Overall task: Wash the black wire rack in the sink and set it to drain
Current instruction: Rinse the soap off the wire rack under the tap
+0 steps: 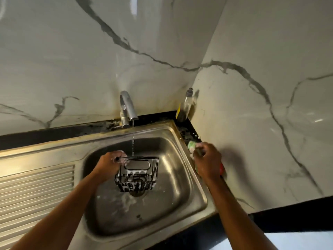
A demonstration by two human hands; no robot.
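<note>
- hands, left first?
- left hand point(110, 162) has its fingers curled round the top left rim of the rack point(137, 175).
- where is the rack?
- foamy, held over the drain point(137, 193) in the middle of the sink point(162, 130), a thin stream point(133, 144) from the tap point(128, 107) falling on its back rim.
- right hand point(207, 159)?
- at the sink's right edge, curled round a foamy green sponge point(191, 146).
</note>
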